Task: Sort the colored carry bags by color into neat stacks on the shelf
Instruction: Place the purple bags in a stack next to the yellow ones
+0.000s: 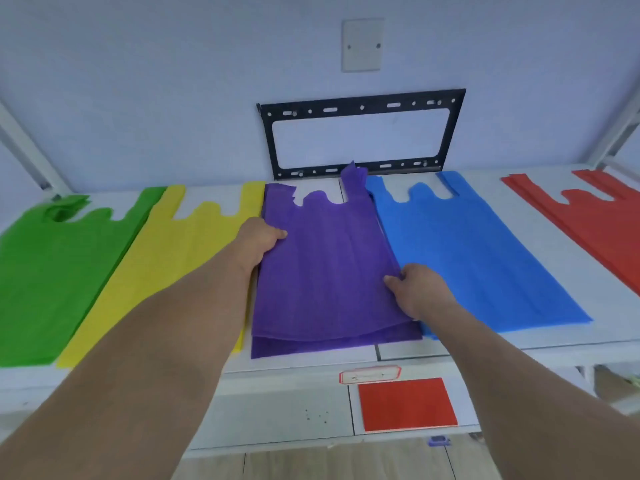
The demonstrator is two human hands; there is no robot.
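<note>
Five stacks of carry bags lie side by side on the white shelf [554, 344]: green [48, 271], yellow [166, 261], purple [325, 271], blue [467, 251] and red [595, 216]. My left hand [258, 242] grips the left edge of the top purple bag, thumb on top. My right hand [415, 289] pinches its right edge, fingers tucked underneath. The top purple bag sits slightly askew over the ones below, and one handle sticks up at the back.
A black metal bracket [360, 133] is fixed to the wall behind the purple stack, below a white blank plate [362, 45]. On a lower shelf lies a folded red piece [407, 405] under a small label [370, 375]. White shelf posts slant at both sides.
</note>
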